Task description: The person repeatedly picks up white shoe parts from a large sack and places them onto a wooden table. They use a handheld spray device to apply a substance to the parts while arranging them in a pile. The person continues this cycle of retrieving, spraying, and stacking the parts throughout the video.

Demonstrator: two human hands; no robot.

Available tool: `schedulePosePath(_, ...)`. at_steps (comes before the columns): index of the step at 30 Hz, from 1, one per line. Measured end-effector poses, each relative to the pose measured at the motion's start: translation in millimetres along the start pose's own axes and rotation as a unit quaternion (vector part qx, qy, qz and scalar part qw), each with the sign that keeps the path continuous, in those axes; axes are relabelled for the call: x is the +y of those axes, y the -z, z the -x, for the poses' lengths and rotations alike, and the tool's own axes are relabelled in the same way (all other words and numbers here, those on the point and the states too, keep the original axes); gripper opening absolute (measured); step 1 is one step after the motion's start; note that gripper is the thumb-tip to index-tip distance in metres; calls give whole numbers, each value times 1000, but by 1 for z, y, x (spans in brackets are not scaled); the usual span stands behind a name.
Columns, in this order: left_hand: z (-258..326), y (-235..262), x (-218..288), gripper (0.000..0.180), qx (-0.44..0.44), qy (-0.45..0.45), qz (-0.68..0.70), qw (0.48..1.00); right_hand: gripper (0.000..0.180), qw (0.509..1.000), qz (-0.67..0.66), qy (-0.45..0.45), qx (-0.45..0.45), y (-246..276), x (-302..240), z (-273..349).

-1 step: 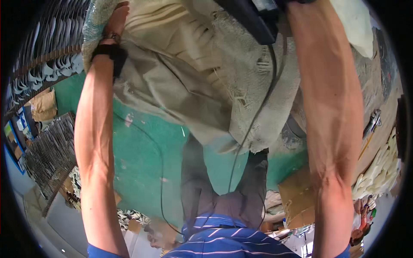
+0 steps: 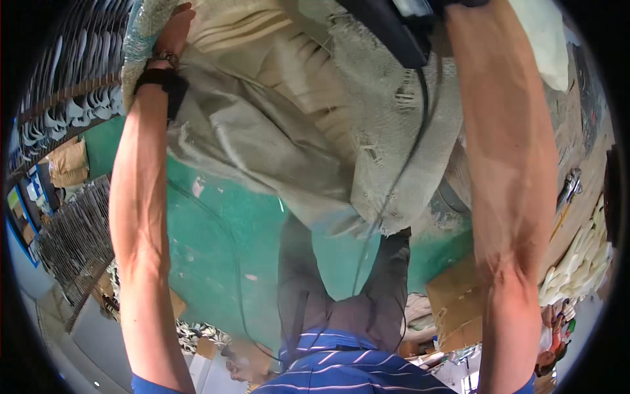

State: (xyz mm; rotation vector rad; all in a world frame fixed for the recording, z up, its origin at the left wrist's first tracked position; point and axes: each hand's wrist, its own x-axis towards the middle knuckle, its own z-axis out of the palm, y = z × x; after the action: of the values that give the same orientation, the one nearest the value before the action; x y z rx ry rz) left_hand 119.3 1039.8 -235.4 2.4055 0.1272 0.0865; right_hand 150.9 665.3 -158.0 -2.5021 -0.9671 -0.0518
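Note:
A large beige woven sack point(image 2: 407, 144) spreads open under my arms, its frayed edge hanging toward my legs. Cream folded pieces point(image 2: 308, 85) lie within it. At the upper left my left hand point(image 2: 173, 36), with a bracelet and black wrist strap point(image 2: 164, 85), rests against the sack's rim; its fingers are too foreshortened to read. My right forearm point(image 2: 505, 131) runs up to the top edge, where the hand passes out of the picture. Beside that wrist is a black device point(image 2: 397, 29) with a dark cable point(image 2: 422, 98) hanging down over the sack.
Racks of grey curved pieces point(image 2: 69, 79) stand on the left, with a brown paper bundle point(image 2: 67, 163) near them. A cardboard box point(image 2: 456, 308) sits behind me on the right. Cream pieces point(image 2: 577, 253) are piled at far right. Another cable point(image 2: 233, 243) hangs above the green floor point(image 2: 216, 262).
My left hand and forearm have shifted slightly left. The black device and my right forearm have moved a little to the right, and the sack's folds have shifted slightly.

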Motion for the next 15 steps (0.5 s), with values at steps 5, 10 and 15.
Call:
schedulePosePath(5, -21, -23, 63, 64, -214, -37, -290, 932, 41, 998, 43, 5, 43, -3, 12, 6)
schedulePosePath(10, 8, -81, 124, 67, -262, -57, -448, 853, 41, 979, 80, 76, 171, 7, 8, 26)
schedulePosePath(15, 10, -90, 105, 65, -214, -52, -419, 881, 41, 960, 112, 99, 239, -3, 13, 45)
